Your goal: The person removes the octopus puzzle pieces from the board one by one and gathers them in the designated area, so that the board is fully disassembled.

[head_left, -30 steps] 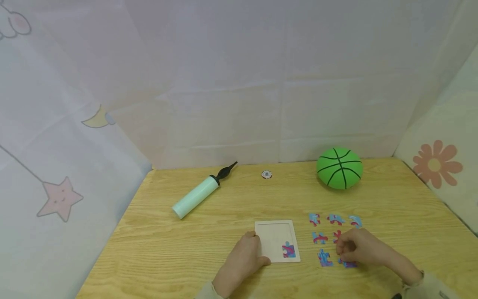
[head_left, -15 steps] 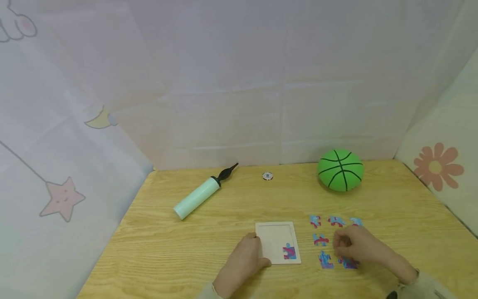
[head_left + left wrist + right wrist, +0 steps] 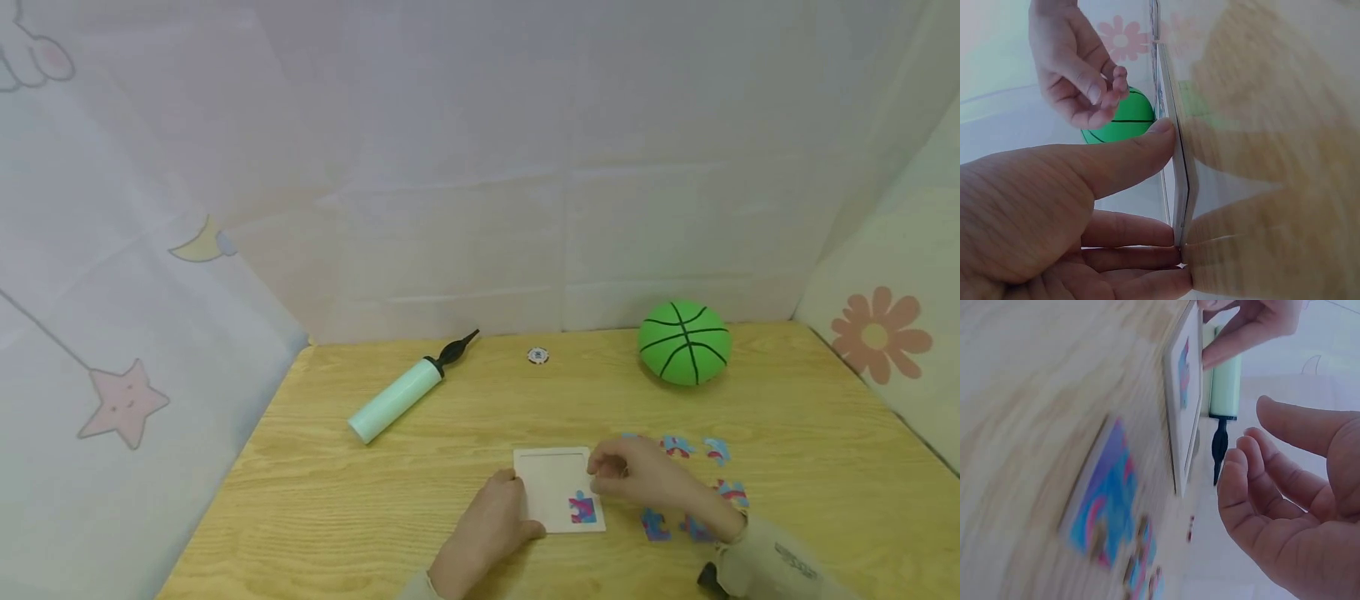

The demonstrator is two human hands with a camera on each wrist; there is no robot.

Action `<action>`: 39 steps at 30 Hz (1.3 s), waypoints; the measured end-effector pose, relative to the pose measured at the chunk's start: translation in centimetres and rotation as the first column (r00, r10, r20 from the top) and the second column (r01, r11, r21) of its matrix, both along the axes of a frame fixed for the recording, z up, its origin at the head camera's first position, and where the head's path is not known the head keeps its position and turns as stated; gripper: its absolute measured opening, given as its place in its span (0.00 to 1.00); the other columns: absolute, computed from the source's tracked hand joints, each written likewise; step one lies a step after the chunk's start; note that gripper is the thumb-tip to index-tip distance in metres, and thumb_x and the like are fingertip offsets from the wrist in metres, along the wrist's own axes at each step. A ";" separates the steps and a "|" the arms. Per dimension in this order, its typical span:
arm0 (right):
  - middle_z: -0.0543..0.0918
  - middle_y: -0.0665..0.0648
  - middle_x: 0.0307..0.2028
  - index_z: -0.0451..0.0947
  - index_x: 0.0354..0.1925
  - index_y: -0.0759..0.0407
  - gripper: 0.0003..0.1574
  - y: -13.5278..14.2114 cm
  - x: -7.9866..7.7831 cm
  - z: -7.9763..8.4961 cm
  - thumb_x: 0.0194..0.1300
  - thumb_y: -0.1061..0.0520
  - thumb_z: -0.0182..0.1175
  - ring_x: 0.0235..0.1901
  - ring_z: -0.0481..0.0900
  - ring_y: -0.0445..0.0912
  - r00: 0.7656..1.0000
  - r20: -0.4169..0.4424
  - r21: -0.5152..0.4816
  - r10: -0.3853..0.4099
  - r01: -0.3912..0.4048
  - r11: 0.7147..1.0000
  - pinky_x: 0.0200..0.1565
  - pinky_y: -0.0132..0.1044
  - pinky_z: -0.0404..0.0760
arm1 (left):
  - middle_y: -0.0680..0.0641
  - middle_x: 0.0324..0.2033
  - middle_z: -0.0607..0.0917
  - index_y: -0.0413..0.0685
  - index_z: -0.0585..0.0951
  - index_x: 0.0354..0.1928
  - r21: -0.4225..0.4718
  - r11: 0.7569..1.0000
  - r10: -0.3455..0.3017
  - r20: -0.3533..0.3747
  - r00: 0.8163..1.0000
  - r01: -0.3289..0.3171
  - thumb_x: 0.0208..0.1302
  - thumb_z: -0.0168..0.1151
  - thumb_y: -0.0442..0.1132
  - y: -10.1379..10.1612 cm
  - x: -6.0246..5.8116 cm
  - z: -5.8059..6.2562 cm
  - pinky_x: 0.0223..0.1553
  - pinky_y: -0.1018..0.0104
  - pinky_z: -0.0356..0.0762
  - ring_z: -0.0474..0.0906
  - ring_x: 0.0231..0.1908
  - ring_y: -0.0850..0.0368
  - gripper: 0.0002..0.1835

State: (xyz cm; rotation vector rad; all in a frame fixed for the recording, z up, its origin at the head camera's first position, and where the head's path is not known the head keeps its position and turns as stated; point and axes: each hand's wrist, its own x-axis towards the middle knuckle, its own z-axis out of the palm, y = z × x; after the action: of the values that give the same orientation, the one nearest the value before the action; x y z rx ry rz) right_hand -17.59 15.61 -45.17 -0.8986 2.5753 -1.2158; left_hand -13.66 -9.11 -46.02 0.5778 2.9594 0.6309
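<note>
A pale square puzzle tray lies on the table, one pink and blue jigsaw piece in its near right corner. My left hand holds the tray's near left corner, thumb at the front edge and fingers along the left side. Over the tray's right edge hovers my right hand. Its fingers are loosely bent, and the right wrist view shows nothing between the thumb and fingertips. Several loose jigsaw pieces lie right of the tray, partly hidden under my right hand and forearm.
A green ball with black lines stands at the back right. Farther left are a poker chip and a mint hand pump with a black nozzle. A printed cloth hangs behind the wooden table.
My right hand has moved left from above the loose pieces to the tray's right edge. A piece at the right of the middle row has come into view. My left hand has stayed on the tray.
</note>
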 end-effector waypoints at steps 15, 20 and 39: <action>0.79 0.52 0.30 0.79 0.35 0.61 0.15 -3.8 -0.1 -0.2 0.48 0.62 0.74 0.30 0.73 0.45 0.988 0.151 0.031 0.016 -0.021 0.999 0.32 0.32 0.73 | 0.38 0.41 0.81 0.32 0.80 0.33 -0.008 0.999 -0.034 -0.028 0.999 0.034 0.44 0.79 0.47 -0.1 0.0 -0.3 0.35 0.68 0.80 0.79 0.33 0.56 0.25; 0.79 0.50 0.30 0.80 0.34 0.60 0.18 -3.9 -0.1 -0.4 0.43 0.63 0.76 0.30 0.72 0.45 0.992 0.123 0.104 0.010 -0.023 0.994 0.32 0.33 0.73 | 0.40 0.40 0.81 0.33 0.80 0.31 0.005 1.000 -0.024 -0.039 0.999 0.024 0.42 0.79 0.46 -0.1 -0.1 -0.2 0.35 0.67 0.79 0.77 0.31 0.59 0.24; 0.74 0.48 0.24 0.78 0.27 0.57 0.18 -3.9 0.0 -0.5 0.38 0.66 0.76 0.26 0.69 0.41 0.998 0.048 0.152 0.045 -0.052 0.987 0.29 0.30 0.71 | 0.42 0.36 0.81 0.35 0.79 0.29 0.019 0.999 -0.035 -0.052 0.998 0.036 0.42 0.79 0.46 -0.2 -0.1 -0.2 0.34 0.68 0.78 0.74 0.29 0.62 0.23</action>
State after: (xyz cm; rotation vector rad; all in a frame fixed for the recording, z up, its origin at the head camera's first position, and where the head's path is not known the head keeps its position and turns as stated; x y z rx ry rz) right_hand -17.64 11.67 -45.71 -0.8859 2.5546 -0.9969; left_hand -13.80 -9.32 -46.26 0.6572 2.9867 0.6530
